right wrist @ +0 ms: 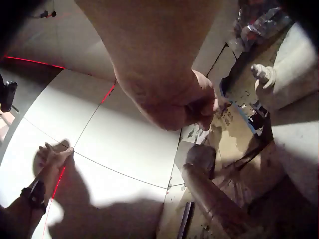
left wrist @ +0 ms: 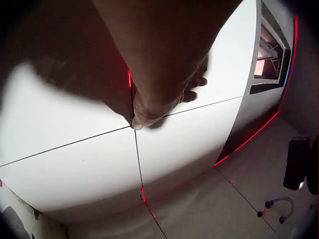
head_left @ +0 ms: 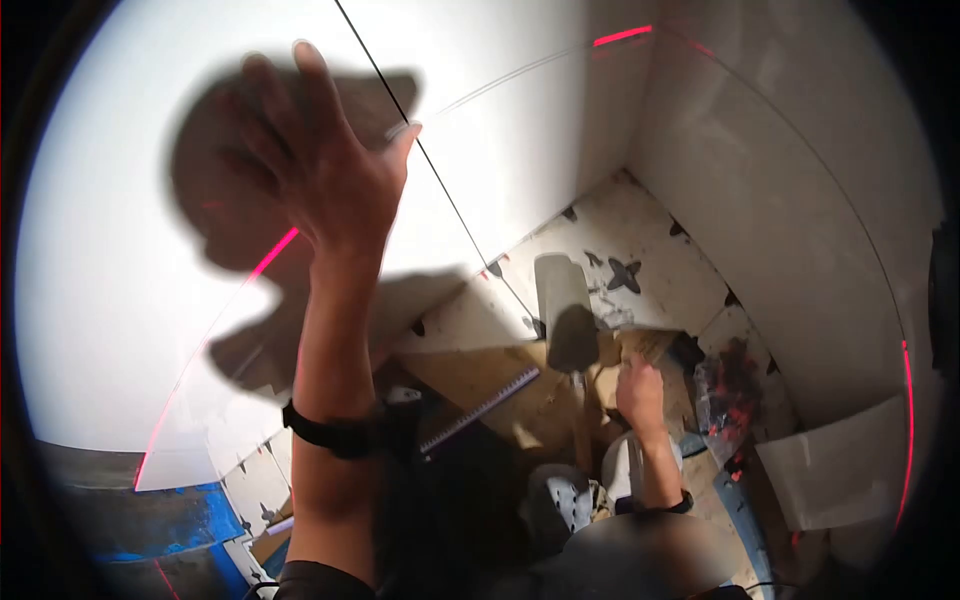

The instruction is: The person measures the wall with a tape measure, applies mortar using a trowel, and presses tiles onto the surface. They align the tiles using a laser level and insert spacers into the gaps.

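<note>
Raised against a large white wall tile (head_left: 500, 60), my left hand (head_left: 345, 185) spreads its fingers over the surface, its thumb beside the dark joint line. In the left wrist view its thumb tip is right where two joint lines meet. Low down, my right hand (head_left: 640, 395) has curled fingers over the cardboard (head_left: 470, 365); I cannot tell whether they hold something small. Just left of this hand is a mallet with a grey head (head_left: 565, 285) and wooden handle (head_left: 583, 430). In the right wrist view the mallet head (right wrist: 201, 158) sits below the curled fingers.
Red laser lines (head_left: 275, 252) cross the walls. A ruler-like strip (head_left: 480, 412) lies on the floor beside the cardboard. A clear bag with red pieces (head_left: 735, 395) and a pale panel (head_left: 830, 465) are at right. A shoe with holes (head_left: 562, 500) shows below.
</note>
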The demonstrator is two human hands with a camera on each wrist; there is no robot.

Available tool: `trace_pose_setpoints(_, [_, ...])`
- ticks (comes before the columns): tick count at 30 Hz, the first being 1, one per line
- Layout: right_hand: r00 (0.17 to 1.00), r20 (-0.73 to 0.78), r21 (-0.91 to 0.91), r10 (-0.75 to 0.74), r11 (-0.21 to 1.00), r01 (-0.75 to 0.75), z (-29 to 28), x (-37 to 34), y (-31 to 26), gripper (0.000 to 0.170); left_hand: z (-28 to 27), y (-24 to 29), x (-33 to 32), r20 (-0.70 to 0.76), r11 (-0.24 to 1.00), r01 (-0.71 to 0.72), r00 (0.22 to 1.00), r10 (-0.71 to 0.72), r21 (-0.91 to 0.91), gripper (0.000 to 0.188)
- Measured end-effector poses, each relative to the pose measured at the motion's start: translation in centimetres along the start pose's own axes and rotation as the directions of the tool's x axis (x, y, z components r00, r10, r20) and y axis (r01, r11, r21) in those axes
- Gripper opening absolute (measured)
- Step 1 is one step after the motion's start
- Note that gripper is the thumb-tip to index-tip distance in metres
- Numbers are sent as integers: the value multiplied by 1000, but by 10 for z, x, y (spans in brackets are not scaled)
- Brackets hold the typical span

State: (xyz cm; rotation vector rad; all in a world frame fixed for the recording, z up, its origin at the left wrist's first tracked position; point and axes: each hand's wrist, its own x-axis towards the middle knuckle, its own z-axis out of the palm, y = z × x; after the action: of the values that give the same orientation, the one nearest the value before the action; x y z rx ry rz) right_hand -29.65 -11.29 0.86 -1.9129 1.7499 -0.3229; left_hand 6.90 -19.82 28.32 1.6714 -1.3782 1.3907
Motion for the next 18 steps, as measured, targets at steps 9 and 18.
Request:
trace_pose_setpoints(9, [969,-203,28,-143,988,152,29,9,11,19,5,0,-7,36,1000,-2,999,2,5,119])
trace_pose_setpoints(18, [926,-302,-55,-224,974,218,24,-26,-24,28,10,8,-16,40,1000,8,999,-7,-13,119])
